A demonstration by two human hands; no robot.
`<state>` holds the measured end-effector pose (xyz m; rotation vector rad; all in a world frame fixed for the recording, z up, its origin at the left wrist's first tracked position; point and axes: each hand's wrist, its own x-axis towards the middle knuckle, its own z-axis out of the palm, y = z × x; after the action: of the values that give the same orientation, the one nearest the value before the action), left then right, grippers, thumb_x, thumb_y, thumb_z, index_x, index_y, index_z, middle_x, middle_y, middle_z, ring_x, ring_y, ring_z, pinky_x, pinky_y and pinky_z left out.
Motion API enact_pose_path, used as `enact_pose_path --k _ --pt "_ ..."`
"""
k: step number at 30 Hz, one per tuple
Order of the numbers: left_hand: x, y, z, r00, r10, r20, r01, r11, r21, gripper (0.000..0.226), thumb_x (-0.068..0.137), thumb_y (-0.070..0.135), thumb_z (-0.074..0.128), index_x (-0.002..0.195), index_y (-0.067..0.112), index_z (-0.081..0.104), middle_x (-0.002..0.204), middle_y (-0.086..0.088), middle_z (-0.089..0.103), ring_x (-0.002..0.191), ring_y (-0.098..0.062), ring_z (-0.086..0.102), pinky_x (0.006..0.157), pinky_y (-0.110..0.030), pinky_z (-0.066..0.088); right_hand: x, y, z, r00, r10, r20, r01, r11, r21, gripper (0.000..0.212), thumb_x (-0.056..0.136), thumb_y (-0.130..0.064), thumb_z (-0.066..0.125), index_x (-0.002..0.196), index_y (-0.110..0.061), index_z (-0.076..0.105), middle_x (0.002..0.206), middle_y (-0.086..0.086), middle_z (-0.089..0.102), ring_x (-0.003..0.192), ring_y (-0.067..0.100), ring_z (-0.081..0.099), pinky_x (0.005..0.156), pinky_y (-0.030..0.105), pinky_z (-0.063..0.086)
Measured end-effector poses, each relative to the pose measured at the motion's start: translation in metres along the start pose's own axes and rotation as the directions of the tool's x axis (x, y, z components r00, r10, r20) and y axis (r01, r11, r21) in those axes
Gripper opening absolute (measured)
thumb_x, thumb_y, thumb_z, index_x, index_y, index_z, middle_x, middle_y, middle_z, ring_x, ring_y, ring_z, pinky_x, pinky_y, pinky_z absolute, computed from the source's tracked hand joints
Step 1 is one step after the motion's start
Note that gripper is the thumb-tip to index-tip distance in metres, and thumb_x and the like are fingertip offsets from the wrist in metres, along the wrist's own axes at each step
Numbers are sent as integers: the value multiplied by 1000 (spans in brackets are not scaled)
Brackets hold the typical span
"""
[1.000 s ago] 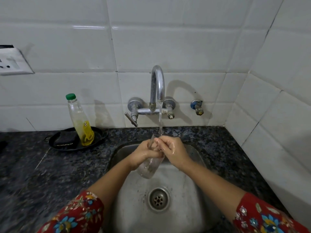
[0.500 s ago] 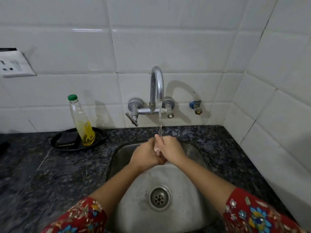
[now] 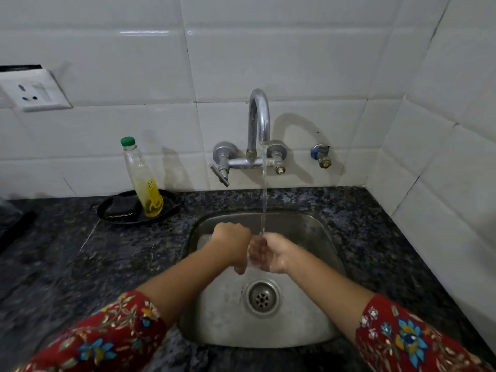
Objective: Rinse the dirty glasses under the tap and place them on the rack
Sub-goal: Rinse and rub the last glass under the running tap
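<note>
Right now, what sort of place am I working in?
Most likely a home kitchen: a steel sink set in a dark stone counter, a running wall tap, and white tiled walls.

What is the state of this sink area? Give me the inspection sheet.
Surface: dark speckled counter, steel sink set in it.
Job's things: clear glass, blurred, under the running tap; no rack in view.
Clutter: green-capped bottle standing in a black tray beside a scrub pad.
Hands: right hand cupped around the glass; left hand fisted against it, grip unclear.
Cables: nothing seen.
Surroundings: white tiled walls, wall socket, blue valve.
</note>
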<state>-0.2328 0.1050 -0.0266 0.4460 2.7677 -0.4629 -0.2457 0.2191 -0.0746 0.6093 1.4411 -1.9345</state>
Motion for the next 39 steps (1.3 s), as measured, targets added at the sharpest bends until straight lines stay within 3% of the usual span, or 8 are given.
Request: enact_pose_path --k 9,14,20,25,27,33,35,39 --pt "4 16 -3 991 -54 123 24 972 233 57 73 36 79 120 11 60 116 -3 64 106 -21 64 88 -32 53 -5 30 2 996 9 -85 10 975 221 49 94 -14 42 48 -9 58 50 3 56 49 16 52 54 27 41" --pt "30 4 -1 998 -38 -57 17 944 -330 62 65 43 81 118 21 57 112 1 66 103 -20 63 84 -36 52 -15 -5 0 878 -461 -130 421 872 -251 36 102 -20 37 74 -13 59 56 -2 59 55 11 53 45 16 42" --pt "42 -2 -1 897 137 -420 -438 151 -886 26 67 -5 76 85 10 64 82 -1 66 80 -7 64 75 -28 50 -9 -37 -21 329 -883 335 557 -105 -824 41 96 -40 40 76 -8 56 70 12 67 64 26 62 60 37 45" --pt "43 -17 6 887 334 -319 -184 -378 -907 26 68 -2 68 87 15 74 84 -7 70 83 -20 68 80 -31 55 -9 -43 -17 228 -889 397 776 -80 -625 44 97 -36 41 71 -4 58 62 8 61 56 18 58 57 33 47" --pt "43 -13 6 926 214 -312 -234 -324 -917 27 66 1 70 89 14 70 82 -5 69 81 -19 66 77 -29 54 -4 -46 -17 292 -888 355 754 -15 -657 39 98 -32 44 70 -5 54 61 6 57 55 15 54 57 33 44" --pt "50 -3 5 911 -107 -398 -351 306 -885 88 61 16 81 138 22 38 111 12 61 101 -5 62 85 -23 52 -7 -67 8 595 -797 102 485 255 -837 38 101 -34 37 79 -12 60 77 7 64 78 26 62 75 39 50" --pt "59 -1 11 912 -203 -357 -337 129 -933 75 70 16 80 135 21 43 110 8 64 100 -7 64 81 -22 53 -5 -64 13 531 -847 36 468 258 -845 38 101 -34 36 86 -12 63 82 7 67 79 24 63 76 39 51" --pt "59 11 14 1000 8 -29 -11 -791 -612 29 98 19 52 122 4 57 106 -12 68 104 -23 63 92 -34 49 5 -39 15 551 -825 128 606 291 -740 36 102 -26 33 131 -19 54 141 6 48 131 19 42 112 38 34"
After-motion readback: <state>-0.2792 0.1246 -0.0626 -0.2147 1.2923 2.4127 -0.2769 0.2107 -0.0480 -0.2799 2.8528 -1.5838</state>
